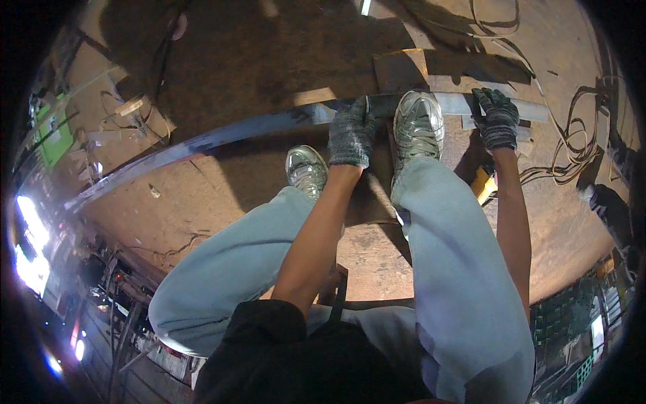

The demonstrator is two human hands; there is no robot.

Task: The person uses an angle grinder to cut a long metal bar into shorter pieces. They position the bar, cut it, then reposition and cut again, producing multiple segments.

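A long, flat metal bar stretches across the rusty brown floor, from the far left to the right. My left hand, in a dark grey knit glove, grips it near the middle with the fingers over its far edge. Toward the bar's right end, my right hand wears a matching glove and has its fingers curled over the metal. Between the hands, my right shoe rests on the bar. The undersides of both hands, thumbs mostly included, are hidden.
My left shoe stands on the near side of the bar. A yellow tool lies partly hidden beside my right forearm. Looped cables lie at the right. A square metal plate sits beyond the bar; a bright green panel stands far left.
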